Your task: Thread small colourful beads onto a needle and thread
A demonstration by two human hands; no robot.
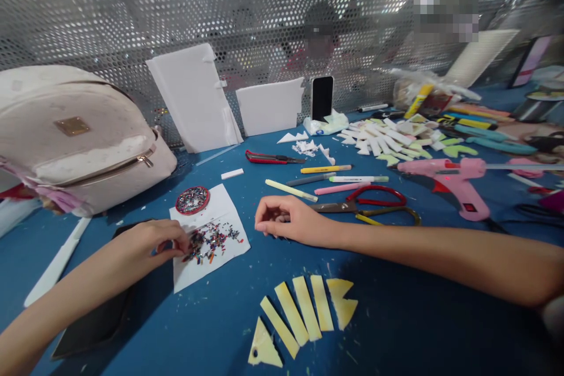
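My left hand [161,241] is closed in a pinch at the left edge of a pile of glitter flakes [214,241]. The dark, multicoloured flakes lie on a sheet of white paper [185,276]. Just behind them sits a round red-rimmed piece [192,200] filled with similar glitter. My right hand [291,217] rests on the blue table, loosely curled with nothing visible in it, near the scissors [335,207]. In front lie yellow foam pieces set out like a fish skeleton: a head [264,346] with an eye hole, several strips [305,308] and a notched tail [342,302].
A pale backpack [88,141] stands at left, above a dark flat case [97,323]. Behind are white foam boards [189,100], a phone [322,98], a red box cutter [271,157] and pens [326,169]. Right, a pink glue gun [458,179] lies near cut foam scraps [383,135].
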